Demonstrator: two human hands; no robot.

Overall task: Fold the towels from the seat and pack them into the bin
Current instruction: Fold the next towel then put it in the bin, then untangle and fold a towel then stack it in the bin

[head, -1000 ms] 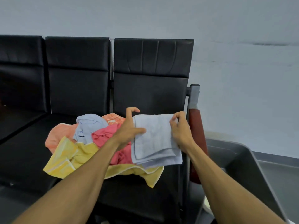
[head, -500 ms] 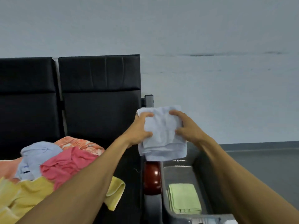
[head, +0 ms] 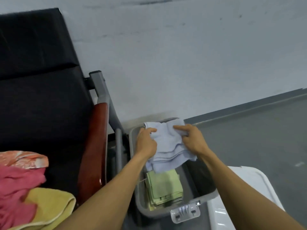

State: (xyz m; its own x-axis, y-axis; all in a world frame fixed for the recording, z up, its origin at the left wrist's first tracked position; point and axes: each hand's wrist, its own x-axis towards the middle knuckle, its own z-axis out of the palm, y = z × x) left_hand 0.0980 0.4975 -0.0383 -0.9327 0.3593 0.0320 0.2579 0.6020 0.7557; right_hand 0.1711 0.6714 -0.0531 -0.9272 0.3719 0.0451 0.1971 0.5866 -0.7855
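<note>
Pale wall and grey floor back the scene. Carried off the seat (head: 54, 123) within the last second, the folded blue towel (head: 169, 146) now hangs mid-frame over the bin (head: 132, 165), above 1 green towel (head: 164, 185); packing is imminent. Left hand (head: 147, 143) and right hand (head: 193, 140) pinch its soft, layered edges.

A single head-worn view looks steeply down and forward along both forearms, close above the left hand (head: 146, 143) and right hand (head: 193, 141). Beneath them lies the bin (head: 196, 204), left of them the seat (head: 54, 113).
</note>
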